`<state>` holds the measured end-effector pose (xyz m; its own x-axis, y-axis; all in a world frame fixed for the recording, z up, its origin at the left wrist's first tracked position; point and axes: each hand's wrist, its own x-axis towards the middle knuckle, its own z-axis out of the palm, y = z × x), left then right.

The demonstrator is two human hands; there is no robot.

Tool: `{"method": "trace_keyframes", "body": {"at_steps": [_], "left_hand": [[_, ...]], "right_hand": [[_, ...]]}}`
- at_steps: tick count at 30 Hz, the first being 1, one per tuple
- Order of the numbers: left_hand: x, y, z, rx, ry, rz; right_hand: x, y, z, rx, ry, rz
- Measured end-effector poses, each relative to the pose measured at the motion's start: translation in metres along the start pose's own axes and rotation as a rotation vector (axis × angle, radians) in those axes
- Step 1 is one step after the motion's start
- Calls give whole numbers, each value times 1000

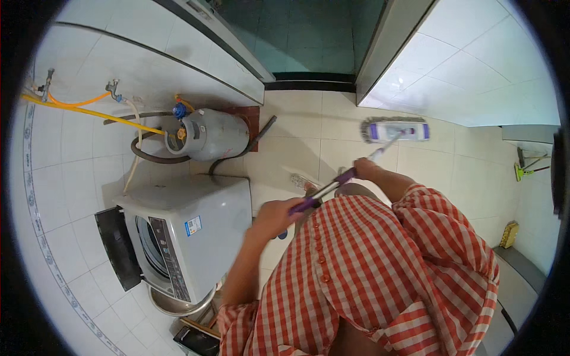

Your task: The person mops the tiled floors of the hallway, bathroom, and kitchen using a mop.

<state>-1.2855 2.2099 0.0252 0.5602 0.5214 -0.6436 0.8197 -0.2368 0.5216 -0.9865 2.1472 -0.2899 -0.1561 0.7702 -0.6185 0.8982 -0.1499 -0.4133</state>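
Observation:
A flat mop with a purple-and-white head [394, 130] and grey fringe rests on the tiled floor by the right-hand wall. Its long handle [329, 189] runs diagonally back toward my body. My left hand [277, 216] grips the purple upper end of the handle. Farther down the same handle, my right hand [367, 169] is closed around the section near the purple collar. Beneath the handle a patterned shoe [303, 181] of mine shows; the other is mostly hidden.
At left stand a grey gas cylinder [218, 135] with hoses and a top-loading washing machine [218, 231], lid raised. A metal basin [180, 305] sits beside it. A dark raised threshold [315, 82] crosses the doorway ahead. A yellow box-like object [509, 234] is at right.

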Motion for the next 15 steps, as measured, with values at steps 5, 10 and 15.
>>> {"method": "trace_keyframes", "body": {"at_steps": [5, 10, 15], "left_hand": [[41, 16, 47, -9, -28, 91], [10, 15, 31, 88, -70, 88], [-44, -1, 11, 233, 8, 17]], "right_hand": [[-36, 19, -47, -218, -104, 117], [-43, -17, -47, -256, -74, 84], [-48, -66, -36, -151, -200, -82]]}}
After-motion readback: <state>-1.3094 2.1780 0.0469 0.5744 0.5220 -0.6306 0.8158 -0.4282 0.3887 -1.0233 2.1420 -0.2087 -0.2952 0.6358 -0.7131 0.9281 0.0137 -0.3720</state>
